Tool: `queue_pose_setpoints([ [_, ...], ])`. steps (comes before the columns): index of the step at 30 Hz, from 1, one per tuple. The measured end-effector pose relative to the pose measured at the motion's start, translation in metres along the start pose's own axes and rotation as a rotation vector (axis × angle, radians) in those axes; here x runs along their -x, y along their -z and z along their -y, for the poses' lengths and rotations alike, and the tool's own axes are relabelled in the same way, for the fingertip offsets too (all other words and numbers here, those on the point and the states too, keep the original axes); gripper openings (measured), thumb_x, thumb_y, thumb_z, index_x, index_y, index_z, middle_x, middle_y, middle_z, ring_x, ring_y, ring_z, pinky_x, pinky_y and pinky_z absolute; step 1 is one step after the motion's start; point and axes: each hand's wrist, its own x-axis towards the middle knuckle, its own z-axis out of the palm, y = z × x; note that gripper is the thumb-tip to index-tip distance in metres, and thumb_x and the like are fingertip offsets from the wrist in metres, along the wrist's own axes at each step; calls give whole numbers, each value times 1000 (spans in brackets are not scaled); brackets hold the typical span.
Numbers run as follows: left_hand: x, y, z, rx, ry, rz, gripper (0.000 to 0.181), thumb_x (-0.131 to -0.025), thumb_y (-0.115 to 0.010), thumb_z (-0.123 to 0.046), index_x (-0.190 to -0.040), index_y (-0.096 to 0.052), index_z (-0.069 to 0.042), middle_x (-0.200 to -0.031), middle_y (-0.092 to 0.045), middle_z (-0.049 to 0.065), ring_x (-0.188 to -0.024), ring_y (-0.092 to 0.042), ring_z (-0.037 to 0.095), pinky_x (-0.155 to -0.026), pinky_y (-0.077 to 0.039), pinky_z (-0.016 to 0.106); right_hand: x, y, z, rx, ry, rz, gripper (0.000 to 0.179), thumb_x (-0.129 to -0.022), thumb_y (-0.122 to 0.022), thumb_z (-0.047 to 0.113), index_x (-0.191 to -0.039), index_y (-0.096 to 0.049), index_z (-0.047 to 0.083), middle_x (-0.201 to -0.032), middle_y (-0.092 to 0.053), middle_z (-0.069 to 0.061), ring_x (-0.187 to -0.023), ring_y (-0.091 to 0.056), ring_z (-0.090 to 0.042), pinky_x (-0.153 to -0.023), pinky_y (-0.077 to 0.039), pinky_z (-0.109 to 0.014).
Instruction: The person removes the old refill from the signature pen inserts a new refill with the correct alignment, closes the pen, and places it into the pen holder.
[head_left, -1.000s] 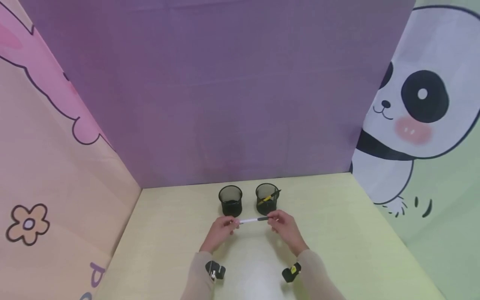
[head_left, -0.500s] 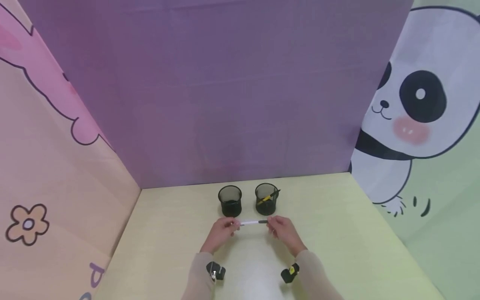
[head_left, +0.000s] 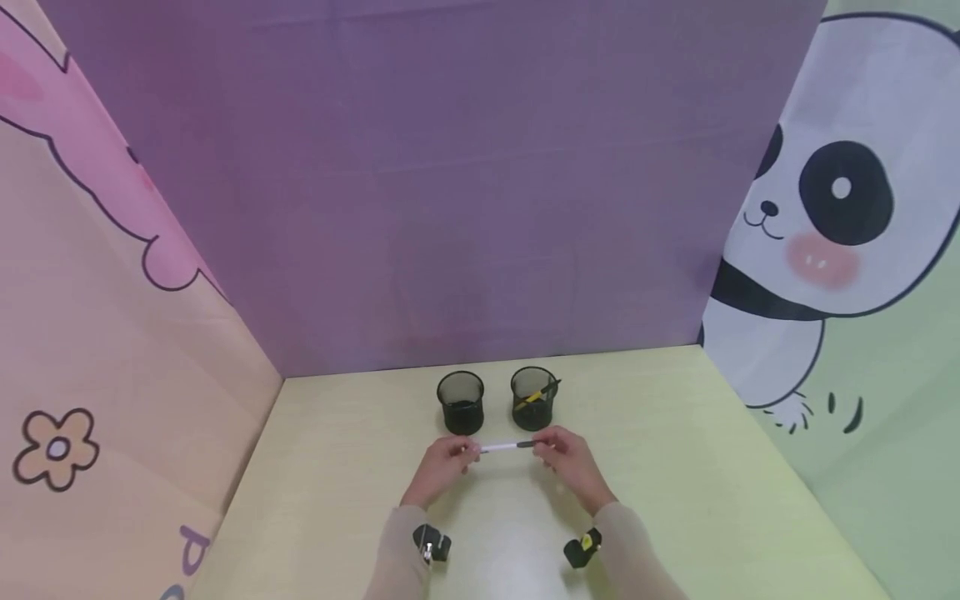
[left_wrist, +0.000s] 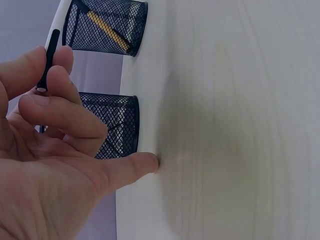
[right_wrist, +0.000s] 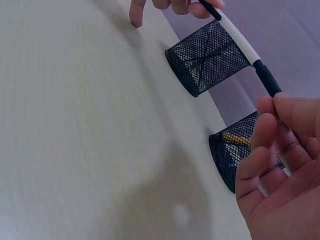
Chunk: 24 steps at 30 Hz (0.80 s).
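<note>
A white pen (head_left: 498, 447) with a black grip and black clip is held level above the table, in front of two black mesh pen cups. My left hand (head_left: 440, 468) pinches its clip end between thumb and fingers, and the little finger reaches down to the table in the left wrist view. My right hand (head_left: 573, 467) pinches the black grip end (right_wrist: 267, 79), hiding the tip. Just beyond the left hand stands the left cup (head_left: 462, 417). The right cup (head_left: 532, 417) holds a yellow-and-black pen or pencil (head_left: 536, 395) leaning to the right.
The pale wooden table (head_left: 352, 450) meets a purple cloth backdrop (head_left: 480, 208) behind the cups. Printed side walls rise left (head_left: 135, 358) and right (head_left: 862, 358). Each wrist carries a small black camera (head_left: 432, 543).
Both hands keep hold of the pen in nearly the same place. The right hand's fingers shift slightly at the grip end; the cups stay put.
</note>
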Motion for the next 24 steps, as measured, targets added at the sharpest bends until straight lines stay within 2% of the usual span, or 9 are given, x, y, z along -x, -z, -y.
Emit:
queue_pose_setpoints([
  [8,1,1,-1,-8,3,-6,24,-102,-62,-25,-102,-72,-3,-93,-67,13,-74,-52,17,-64,-42,28,-2,-2,-4,-55,20,2,25,-95,-68,7,-119,-65,4,-101,-68,-9,-81,-60,-21,-72,-53,-36],
  [12,2,1,0,-8,-1,-3,24,-102,-63,-26,-102,-72,-3,-94,-68,16,-74,-52,17,-64,-42,28,-2,-2,-7,-74,-14,25,31,-99,-66,22,-124,-65,4,-101,-71,-11,-83,-63,-23,-74,-54,-35],
  [15,1,0,1,-6,1,1,24,-102,-63,-26,-102,-73,-4,-94,-68,16,-75,-53,16,-66,-44,29,-2,-2,-7,-30,-62,36,41,-102,-60,41,-117,-68,3,-90,-70,-7,-78,-60,-20,-71,-51,-31],
  [18,1,-1,2,-13,-6,9,24,-101,-63,-27,-103,-73,-5,-94,-68,14,-75,-54,16,-67,-45,29,-1,-2,-7,22,-110,39,50,-103,-55,49,-105,-70,2,-74,-60,0,-68,-52,-16,-64,-43,-28],
  [21,1,-1,3,-24,4,12,24,-102,-63,-28,-104,-73,-6,-94,-68,12,-76,-54,16,-68,-45,29,0,-1,-6,42,-127,41,49,-104,-55,47,-97,-70,1,-66,-52,2,-62,-45,-15,-60,-38,-28],
  [24,2,-2,2,-27,-1,8,24,-102,-63,-27,-103,-73,-6,-93,-68,13,-75,-54,16,-66,-45,29,1,-1,-5,47,-100,38,41,-103,-58,40,-97,-69,1,-66,-52,2,-63,-46,-16,-61,-38,-28],
])
